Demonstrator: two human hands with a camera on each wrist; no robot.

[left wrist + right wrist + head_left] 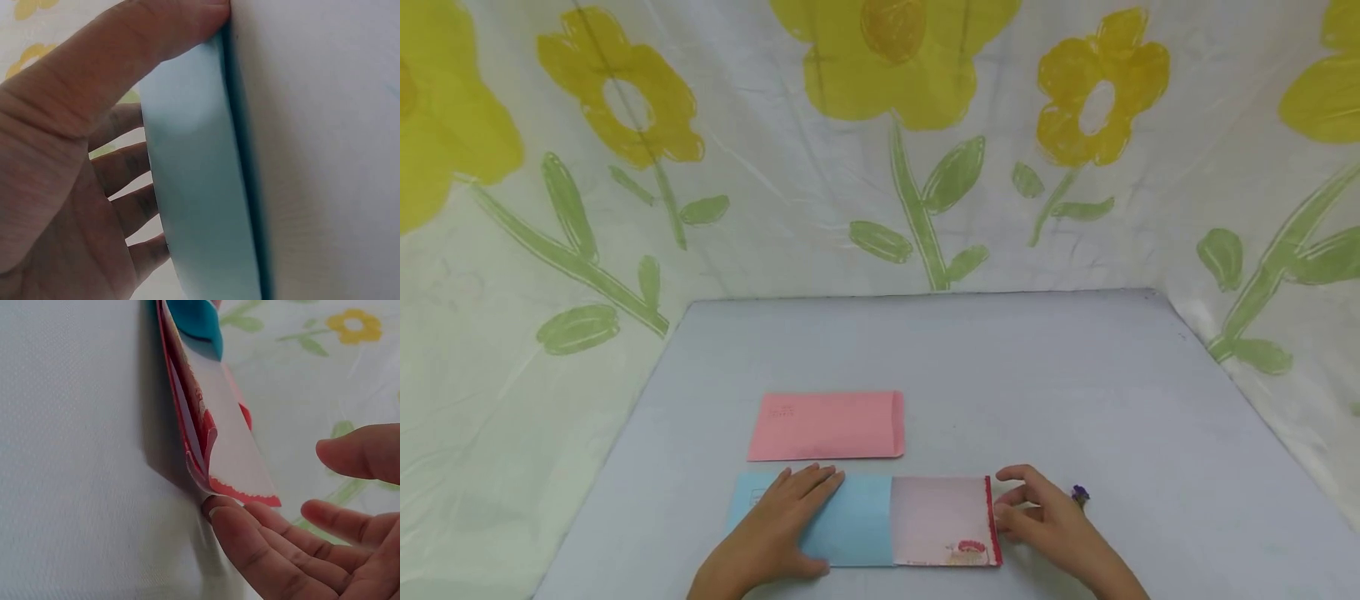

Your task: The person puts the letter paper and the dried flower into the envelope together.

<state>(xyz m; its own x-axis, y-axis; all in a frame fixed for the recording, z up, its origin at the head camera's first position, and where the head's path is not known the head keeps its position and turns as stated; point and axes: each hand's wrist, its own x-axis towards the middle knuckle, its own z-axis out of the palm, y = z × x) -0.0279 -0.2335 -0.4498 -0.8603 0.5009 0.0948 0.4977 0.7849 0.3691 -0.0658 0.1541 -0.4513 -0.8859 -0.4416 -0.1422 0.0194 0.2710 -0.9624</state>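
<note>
My left hand [786, 521] rests spread across a light blue envelope [857, 521]. In the left wrist view, the thumb lies at the blue envelope's near edge [200, 169] with the fingers beyond it. From the envelope's right end protrudes a pale pink greeting card [936, 517] with a red scalloped edge and a small printed picture. My right hand [1045, 521] is beside that red edge, its fingers loosely bent, thumb apart. In the right wrist view, fingertips are right at the card's red end [244, 490], where its layers stand slightly apart.
A pink envelope [827, 427] lies flat behind the blue one. A small purple flower [1080, 495] sits just right of my right hand. The pale table [1000, 358] meets a white curtain [760, 208] with painted yellow flowers at the back and sides.
</note>
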